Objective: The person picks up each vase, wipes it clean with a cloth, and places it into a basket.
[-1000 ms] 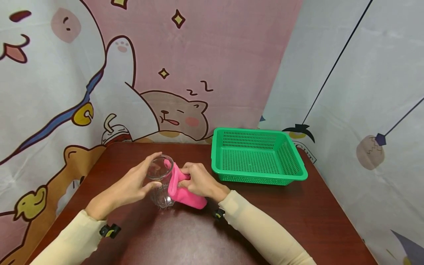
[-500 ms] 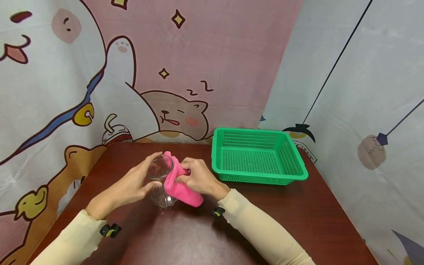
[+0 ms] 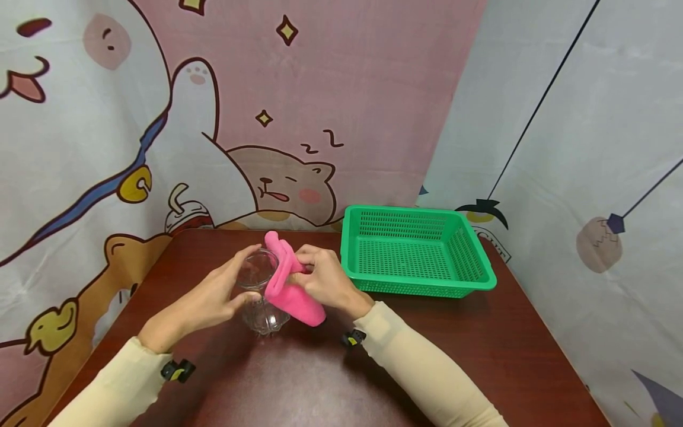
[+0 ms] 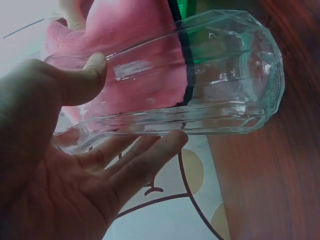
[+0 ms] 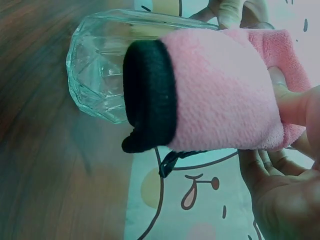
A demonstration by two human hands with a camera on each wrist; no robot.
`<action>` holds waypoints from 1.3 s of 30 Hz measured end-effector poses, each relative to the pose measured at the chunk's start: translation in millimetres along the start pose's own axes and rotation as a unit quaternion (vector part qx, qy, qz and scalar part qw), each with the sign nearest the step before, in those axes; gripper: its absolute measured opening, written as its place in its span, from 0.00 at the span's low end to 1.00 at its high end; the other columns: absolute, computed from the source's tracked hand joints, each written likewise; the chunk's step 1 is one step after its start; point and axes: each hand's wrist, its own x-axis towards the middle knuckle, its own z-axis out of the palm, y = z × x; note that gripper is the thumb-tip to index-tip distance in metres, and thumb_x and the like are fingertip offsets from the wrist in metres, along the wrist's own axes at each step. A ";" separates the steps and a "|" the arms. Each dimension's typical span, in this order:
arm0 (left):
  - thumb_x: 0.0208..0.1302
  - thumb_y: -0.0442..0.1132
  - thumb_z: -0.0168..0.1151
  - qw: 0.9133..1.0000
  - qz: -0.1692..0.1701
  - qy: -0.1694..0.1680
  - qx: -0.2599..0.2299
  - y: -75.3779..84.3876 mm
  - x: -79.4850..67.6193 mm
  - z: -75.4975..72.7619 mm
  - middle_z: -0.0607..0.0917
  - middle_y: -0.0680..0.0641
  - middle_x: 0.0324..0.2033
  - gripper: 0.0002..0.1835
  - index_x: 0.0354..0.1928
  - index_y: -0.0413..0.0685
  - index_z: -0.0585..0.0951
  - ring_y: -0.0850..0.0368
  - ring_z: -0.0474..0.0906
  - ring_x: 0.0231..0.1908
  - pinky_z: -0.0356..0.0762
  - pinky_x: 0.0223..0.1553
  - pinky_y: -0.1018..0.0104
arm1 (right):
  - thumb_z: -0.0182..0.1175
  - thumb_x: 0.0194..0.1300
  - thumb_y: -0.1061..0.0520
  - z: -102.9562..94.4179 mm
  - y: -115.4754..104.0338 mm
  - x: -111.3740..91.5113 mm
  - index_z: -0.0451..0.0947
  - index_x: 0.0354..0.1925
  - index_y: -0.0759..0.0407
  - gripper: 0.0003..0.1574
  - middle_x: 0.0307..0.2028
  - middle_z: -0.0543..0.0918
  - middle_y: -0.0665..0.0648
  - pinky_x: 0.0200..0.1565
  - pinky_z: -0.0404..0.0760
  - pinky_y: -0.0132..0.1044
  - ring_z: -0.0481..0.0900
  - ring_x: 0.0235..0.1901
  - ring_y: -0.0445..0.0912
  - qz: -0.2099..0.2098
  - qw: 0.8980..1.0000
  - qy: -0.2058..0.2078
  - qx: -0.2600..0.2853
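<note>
In the head view, my left hand (image 3: 213, 296) grips a clear glass vase (image 3: 265, 317) near its rim, thumb on the near side and fingers round the far side. The left wrist view shows the vase's faceted sides (image 4: 230, 65) with the fingertips against them. A pink cloth (image 3: 293, 299) is bunched in my right hand (image 3: 328, 281), pinched between thumb and fingers. The cloth lies along the vase's right side, its upper end at the rim. Its dark border (image 5: 150, 95) shows folded over in the right wrist view. Part of the vase is hidden behind it.
A green plastic basket (image 3: 349, 274) with perforated walls stands at the back right of the brown table (image 3: 299, 379). Behind the table hangs a sheet printed with cartoon animals (image 3: 288, 178). Both wrists wear small black cameras.
The cloth has moved up along the vase's right side, and its top end now sticks up beyond the rim. My right hand has shifted slightly; my left hand and the vase stay put.
</note>
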 end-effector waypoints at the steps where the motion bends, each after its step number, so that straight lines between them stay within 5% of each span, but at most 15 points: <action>1: 0.71 0.38 0.85 1.000 -0.003 -0.001 0.000 -0.1 -0.3 -0.1 0.84 0.35 0.74 0.57 0.92 0.47 0.57 0.35 0.88 0.69 0.87 0.70 0.30 | 0.79 0.70 0.68 -0.5 0.0 -0.1 0.98 0.48 0.59 0.10 0.44 0.92 0.56 0.47 0.91 0.27 0.87 0.43 0.41 -0.001 1.000 0.004 0.000; 8: 0.72 0.40 0.84 1.000 -0.018 -0.007 -0.003 1.1 -1.3 -0.5 0.79 0.35 0.80 0.59 0.94 0.52 0.55 0.33 0.86 0.73 0.85 0.72 0.29 | 0.79 0.69 0.68 -4.0 -1.4 -3.0 0.98 0.47 0.58 0.10 0.44 0.92 0.56 0.45 0.93 0.35 0.87 0.43 0.42 -0.001 1.000 0.018 0.002; 15: 0.72 0.40 0.84 1.000 -0.021 -0.001 0.007 3.1 -0.6 -1.7 0.77 0.33 0.82 0.60 0.95 0.51 0.55 0.31 0.83 0.76 0.86 0.72 0.29 | 0.79 0.71 0.68 -9.0 -2.5 -7.0 0.97 0.46 0.59 0.09 0.44 0.91 0.56 0.45 0.91 0.30 0.86 0.42 0.43 0.004 1.000 0.025 0.008; 19: 0.71 0.40 0.85 0.999 -0.036 0.003 0.019 5.9 -3.1 -0.6 0.78 0.33 0.79 0.62 0.96 0.54 0.53 0.41 0.89 0.56 0.95 0.57 0.48 | 0.79 0.70 0.68 -10.8 -2.5 -10.9 0.97 0.46 0.60 0.08 0.44 0.91 0.57 0.43 0.89 0.28 0.85 0.41 0.43 0.007 1.000 0.023 0.009; 22: 0.70 0.42 0.86 0.998 -0.051 0.011 0.027 9.3 -7.0 1.0 0.78 0.33 0.77 0.64 0.97 0.56 0.52 0.50 0.82 0.44 0.88 0.43 0.61 | 0.78 0.70 0.69 -12.8 -1.8 -14.0 0.97 0.46 0.59 0.10 0.44 0.92 0.56 0.42 0.88 0.28 0.86 0.41 0.43 0.006 1.000 0.029 0.006; 29: 0.66 0.51 0.90 0.991 -0.087 0.078 0.059 24.5 -11.1 10.0 0.78 0.30 0.73 0.66 0.95 0.48 0.56 0.36 0.88 0.61 0.92 0.62 0.33 | 0.79 0.71 0.67 -19.6 -1.4 -21.5 0.98 0.48 0.58 0.10 0.46 0.93 0.56 0.45 0.91 0.30 0.88 0.44 0.45 0.015 0.999 0.044 0.006; 34: 0.63 0.55 0.91 0.981 -0.132 0.114 0.088 36.0 -7.1 16.2 0.76 0.29 0.69 0.68 0.94 0.49 0.56 0.38 0.89 0.45 0.94 0.41 0.40 | 0.79 0.70 0.68 -24.0 -0.2 -24.3 0.98 0.48 0.58 0.11 0.45 0.93 0.57 0.45 0.90 0.29 0.88 0.44 0.44 0.009 0.999 0.048 0.008; 39: 0.61 0.56 0.92 0.974 -0.160 0.131 0.092 43.8 -0.7 22.2 0.75 0.29 0.64 0.65 0.91 0.45 0.61 0.43 0.83 0.37 0.83 0.28 0.54 | 0.80 0.69 0.68 -29.7 0.5 -27.3 0.98 0.47 0.57 0.11 0.45 0.93 0.56 0.44 0.89 0.29 0.88 0.45 0.45 0.010 0.999 0.051 0.009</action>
